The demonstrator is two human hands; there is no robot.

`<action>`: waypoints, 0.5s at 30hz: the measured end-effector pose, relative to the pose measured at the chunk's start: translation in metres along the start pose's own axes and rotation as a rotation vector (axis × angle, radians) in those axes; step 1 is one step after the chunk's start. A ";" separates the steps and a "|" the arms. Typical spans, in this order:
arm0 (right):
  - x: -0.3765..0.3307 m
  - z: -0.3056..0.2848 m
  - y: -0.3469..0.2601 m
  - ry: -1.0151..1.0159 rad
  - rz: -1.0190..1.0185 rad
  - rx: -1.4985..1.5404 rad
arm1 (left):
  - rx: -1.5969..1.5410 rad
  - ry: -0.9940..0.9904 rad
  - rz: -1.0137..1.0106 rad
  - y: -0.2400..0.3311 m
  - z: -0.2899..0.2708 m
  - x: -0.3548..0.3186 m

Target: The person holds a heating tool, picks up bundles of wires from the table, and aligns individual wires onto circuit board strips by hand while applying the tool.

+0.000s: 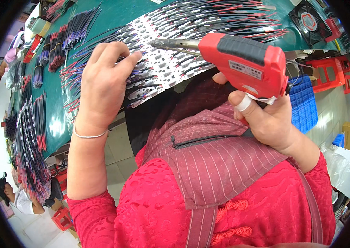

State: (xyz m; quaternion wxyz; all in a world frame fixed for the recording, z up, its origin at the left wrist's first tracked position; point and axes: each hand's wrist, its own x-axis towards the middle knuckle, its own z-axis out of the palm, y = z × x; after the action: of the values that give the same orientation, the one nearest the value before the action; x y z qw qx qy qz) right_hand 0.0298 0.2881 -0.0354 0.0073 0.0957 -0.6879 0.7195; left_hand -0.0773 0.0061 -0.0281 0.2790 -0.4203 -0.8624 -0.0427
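My right hand (261, 120) is wrapped round the grip of a red and black soldering gun (241, 62), with a white band on the thumb. The gun's long metal tip (175, 44) points left over rows of small white connector pieces (158, 62). Just left of that tip, my left hand (107, 78) is closed in a pinch above the rows. What its fingertips hold is hidden. Thin black, red and purple wires (76, 78) fan out beneath and beside this hand, and more black wires (228, 27) stretch away on the far right side.
Tied wire bundles (57, 47) and a long heap of wires (30, 144) lie on the green table (57, 120) to the left. A black fan (309, 21) stands at the back right. Red stools (328, 74) and a blue crate (303, 103) are beyond my right arm. A person (20, 198) sits at far left.
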 end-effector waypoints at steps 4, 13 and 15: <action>-0.001 -0.003 0.003 -0.005 -0.055 0.002 | 0.051 0.138 -0.058 0.007 -0.014 -0.003; -0.007 -0.003 0.001 0.000 -0.032 -0.009 | -0.145 -0.008 -0.269 0.021 -0.008 -0.005; -0.008 -0.003 0.001 0.000 -0.028 -0.012 | -0.198 -0.014 -0.244 0.022 -0.001 -0.007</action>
State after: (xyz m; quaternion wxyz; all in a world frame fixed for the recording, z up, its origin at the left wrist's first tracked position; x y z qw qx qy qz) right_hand 0.0371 0.2920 -0.0379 0.0182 0.1052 -0.6908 0.7151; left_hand -0.0571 0.0145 -0.0345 0.2228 -0.3381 -0.9006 -0.1578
